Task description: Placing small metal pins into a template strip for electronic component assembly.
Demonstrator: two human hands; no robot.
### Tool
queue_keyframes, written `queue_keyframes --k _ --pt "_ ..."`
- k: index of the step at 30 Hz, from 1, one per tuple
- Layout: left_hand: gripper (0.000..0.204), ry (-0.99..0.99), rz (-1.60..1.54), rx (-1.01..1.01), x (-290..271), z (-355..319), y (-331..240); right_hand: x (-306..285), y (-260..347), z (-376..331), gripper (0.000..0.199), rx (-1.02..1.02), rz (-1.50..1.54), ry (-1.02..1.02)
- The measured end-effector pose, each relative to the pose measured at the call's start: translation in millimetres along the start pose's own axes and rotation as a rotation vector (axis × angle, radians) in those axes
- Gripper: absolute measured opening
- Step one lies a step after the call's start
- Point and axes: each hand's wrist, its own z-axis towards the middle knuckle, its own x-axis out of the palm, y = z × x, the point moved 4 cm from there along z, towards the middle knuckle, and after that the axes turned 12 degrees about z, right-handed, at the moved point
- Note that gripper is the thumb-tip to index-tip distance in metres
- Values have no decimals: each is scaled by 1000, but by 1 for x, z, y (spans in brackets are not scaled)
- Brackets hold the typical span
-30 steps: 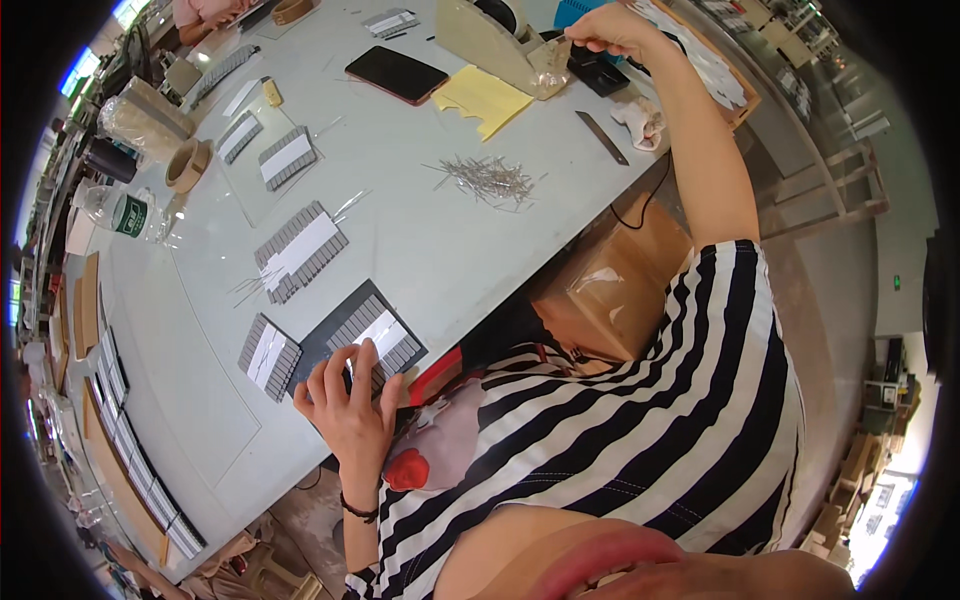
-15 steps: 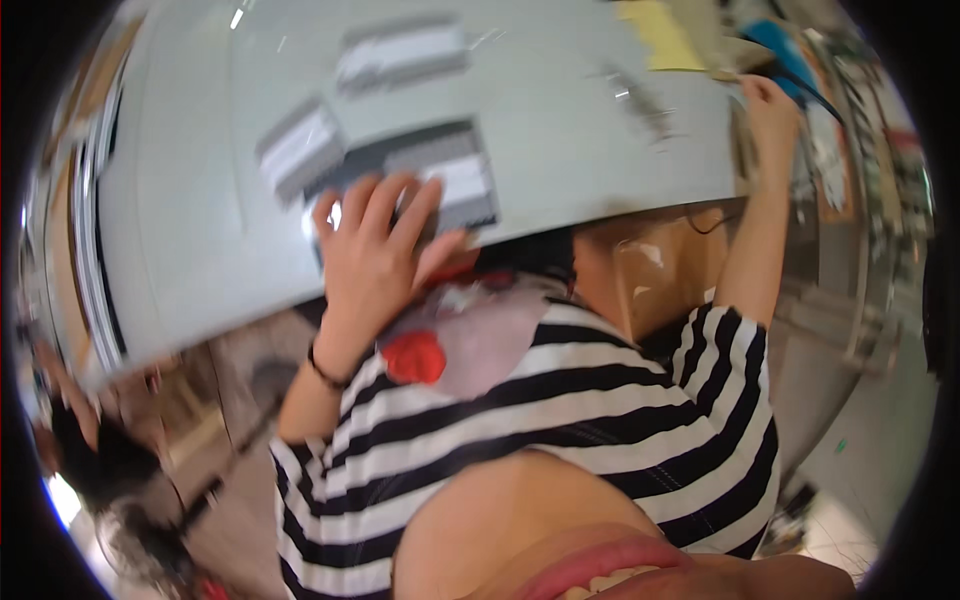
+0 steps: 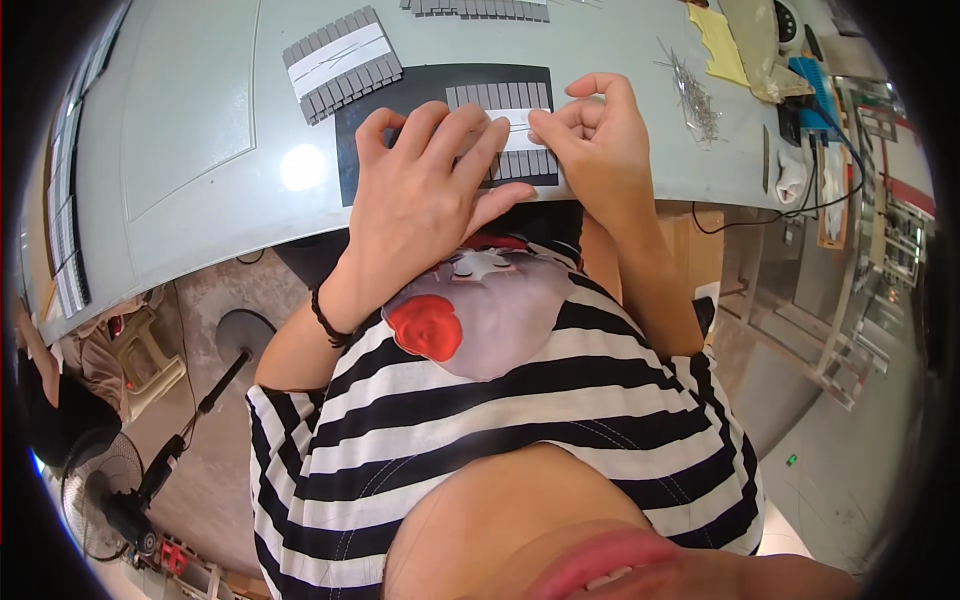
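A grey comb-edged piece with a white band (image 3: 525, 140) lies on a dark mat (image 3: 400, 90) at the table's front edge. Thin dark lines, like fine wires, cross its band. My left hand (image 3: 425, 175) is open over the piece's left part, fingers spread and thumb stretched along its near edge. From the right, my right hand (image 3: 605, 140) reaches the band with its thumb tip; the fingers are curled in, and whatever they pinch is hidden. A second comb-edged piece (image 3: 340, 65), with thin wires crossed on its white band, rests beside the mat.
More grey pieces (image 3: 475, 10) lie at the far edge. Loose thin metal wires (image 3: 692, 98) are heaped on the right, near a yellow sheet (image 3: 718, 45). A black cable (image 3: 845, 190) hangs at the table's right end. A fan (image 3: 110, 500) stands on the floor at left.
My right hand has come back from the table's far right side to the piece on the mat. My left hand stays over that piece. The view has shifted and sharpened.
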Motion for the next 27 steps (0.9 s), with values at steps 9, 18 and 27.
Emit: queue_keyframes --k 9,18,27 --pt "49 -7 -39 1 2 -5 -4 -1 -5 1 36 4 -158 -29" --pt "48 -46 -71 15 0 6 5 -1 18 19 34 -45 -413 0" --pt "53 -51 -89 42 -4 2 -5 3 23 11 17 -105 -638 92"
